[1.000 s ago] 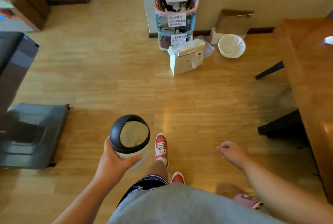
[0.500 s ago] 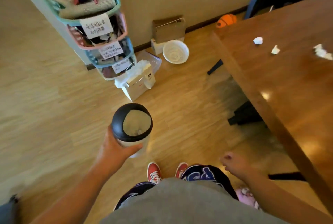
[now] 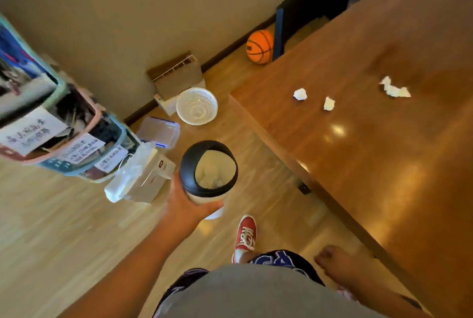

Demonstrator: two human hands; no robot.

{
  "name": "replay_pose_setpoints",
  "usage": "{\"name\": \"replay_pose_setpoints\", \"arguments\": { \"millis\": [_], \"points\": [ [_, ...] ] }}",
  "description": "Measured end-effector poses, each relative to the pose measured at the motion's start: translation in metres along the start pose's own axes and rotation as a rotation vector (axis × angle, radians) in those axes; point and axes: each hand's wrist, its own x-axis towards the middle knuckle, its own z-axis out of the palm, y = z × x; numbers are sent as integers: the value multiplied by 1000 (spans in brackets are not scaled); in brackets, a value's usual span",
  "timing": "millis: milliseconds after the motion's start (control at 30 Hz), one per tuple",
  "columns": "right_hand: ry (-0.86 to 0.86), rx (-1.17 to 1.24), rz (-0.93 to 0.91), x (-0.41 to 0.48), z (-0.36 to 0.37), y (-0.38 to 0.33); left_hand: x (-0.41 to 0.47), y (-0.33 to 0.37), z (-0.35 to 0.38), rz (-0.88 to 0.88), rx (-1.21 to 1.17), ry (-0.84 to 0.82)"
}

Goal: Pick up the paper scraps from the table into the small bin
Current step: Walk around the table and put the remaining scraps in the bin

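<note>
My left hand [image 3: 188,209] grips the small bin [image 3: 208,169], a pale cup-like bin with a black ring top, held upright over the floor left of the table. The brown wooden table [image 3: 384,164] fills the right side. Three white crumpled paper scraps lie on it: one [image 3: 300,94] near its far left corner, a smaller one [image 3: 329,103] just right of that, and a larger one [image 3: 395,88] further right. My right hand [image 3: 332,260] hangs low beside the table's near edge, fingers loosely curled, holding nothing.
A tiered storage cart [image 3: 58,128] with paper labels stands at left, a white box with plastic [image 3: 143,179] at its foot. A white mesh basket [image 3: 196,106], a clear lidded container [image 3: 160,132], a cardboard box [image 3: 176,75] and an orange basketball [image 3: 259,46] sit near the wall. A dark chair [image 3: 307,10] stands behind the table.
The view has swung right and closer to the table, so the scraps and the basketball now show larger. My left hand still carries the bin; my right hand stays low.
</note>
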Motion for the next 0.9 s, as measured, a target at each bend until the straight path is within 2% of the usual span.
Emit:
{"name": "replay_pose_setpoints", "arguments": {
  "millis": [100,300,433,533,667,800,900],
  "points": [
    [7,-50,-111,18,-34,-51,23,11,-5,-42,50,26],
    [-7,12,-385,30,-89,-165,68,18,-23,-73,89,42],
    [50,109,-453,33,-124,-220,121,35,-25,61,117,57],
    [146,210,-429,41,-156,-248,169,65,-21,121,133,-14],
    [323,269,-331,63,-198,-271,239,104,-6,250,144,-207],
    [618,172,-234,90,-229,-293,295,134,13,381,174,-328],
    [656,50,-168,107,-237,-304,328,153,24,350,129,-462]
  ]
}}
